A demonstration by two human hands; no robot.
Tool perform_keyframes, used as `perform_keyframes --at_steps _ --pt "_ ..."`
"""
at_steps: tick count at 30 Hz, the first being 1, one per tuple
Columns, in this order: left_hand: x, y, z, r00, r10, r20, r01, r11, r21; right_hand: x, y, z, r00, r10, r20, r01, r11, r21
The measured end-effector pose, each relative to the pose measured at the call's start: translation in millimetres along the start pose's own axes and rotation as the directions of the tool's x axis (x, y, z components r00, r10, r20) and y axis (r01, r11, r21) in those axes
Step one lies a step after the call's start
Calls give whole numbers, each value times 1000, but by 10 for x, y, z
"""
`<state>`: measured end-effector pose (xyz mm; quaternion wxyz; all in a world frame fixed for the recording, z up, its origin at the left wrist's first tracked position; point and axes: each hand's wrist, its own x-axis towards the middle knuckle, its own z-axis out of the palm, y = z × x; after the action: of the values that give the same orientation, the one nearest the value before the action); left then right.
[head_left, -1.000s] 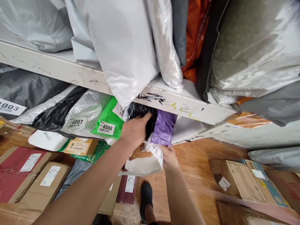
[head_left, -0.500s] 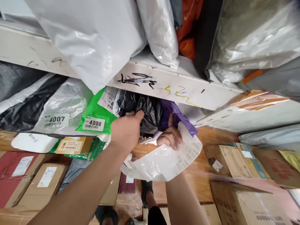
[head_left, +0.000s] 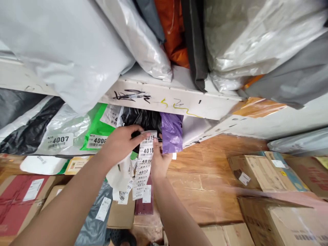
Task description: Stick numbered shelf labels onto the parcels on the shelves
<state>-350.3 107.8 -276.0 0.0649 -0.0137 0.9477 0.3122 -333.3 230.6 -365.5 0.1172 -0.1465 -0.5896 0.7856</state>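
Observation:
A long strip of numbered barcode labels (head_left: 144,172), with 4015 and 4016 at its top, hangs down in front of the shelf. My left hand (head_left: 120,143) pinches the strip's top end beside 4015. My right hand (head_left: 161,162) grips its right edge, thumb in front and the other fingers partly hidden. Right behind the hands are a black plastic parcel (head_left: 143,118) and a purple plastic parcel (head_left: 172,132). To the left stand a green parcel (head_left: 96,126) labelled 4008 and a silvery-white parcel (head_left: 61,124) labelled 4007.
The upper white shelf (head_left: 153,90) carries large grey and white bags (head_left: 64,51) that overhang its edge. Below lie a red-and-brown carton (head_left: 15,201) and a dark grey parcel (head_left: 96,218). More cardboard boxes (head_left: 256,174) stand on the wooden floor (head_left: 200,177) at right.
My left hand has left the black parcel and now pinches the label strip. The strip has swung from the right, its printed side now facing me. The purple parcel hangs straighter, and my view has shifted right.

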Motion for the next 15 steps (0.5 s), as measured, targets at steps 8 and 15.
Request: perform_keyframes --at_steps 8,15 --pt "-50 49 121 992 -7 -124 24 990 137 -40 -181 53 881 360 307 -452 831 323" --pt "-52 68 111 989 -67 -129 82 990 118 -6 50 168 921 353 166 -385 890 245"
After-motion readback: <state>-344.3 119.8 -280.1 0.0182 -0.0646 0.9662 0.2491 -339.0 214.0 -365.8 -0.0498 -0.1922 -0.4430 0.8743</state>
